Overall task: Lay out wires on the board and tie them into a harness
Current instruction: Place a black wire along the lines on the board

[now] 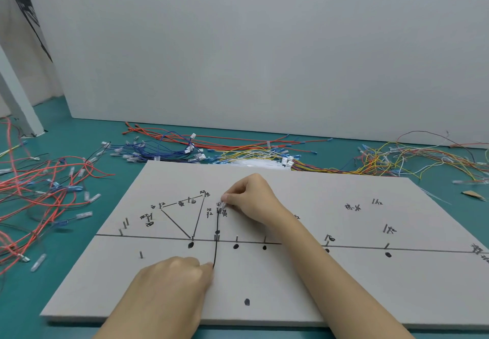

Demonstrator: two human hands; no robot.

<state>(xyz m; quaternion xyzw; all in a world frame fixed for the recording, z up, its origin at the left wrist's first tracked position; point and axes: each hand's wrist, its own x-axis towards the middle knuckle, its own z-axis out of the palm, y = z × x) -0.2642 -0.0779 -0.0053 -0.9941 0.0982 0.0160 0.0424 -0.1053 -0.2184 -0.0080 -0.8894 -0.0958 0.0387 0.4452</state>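
Both hands pinch black wire [217,235] on board [344,285]: left hand [177,278] near end, right hand [251,196] far; loose wires [238,151] behind.

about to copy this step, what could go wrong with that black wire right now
1. The black wire is held only at its ends: the right hand pinches the connector by the upper pins, the left hand pinches the lower end. A slip could pull it out from between the pins on the line.
2. The right forearm lies across the board over other pins, and might snag or bend them.
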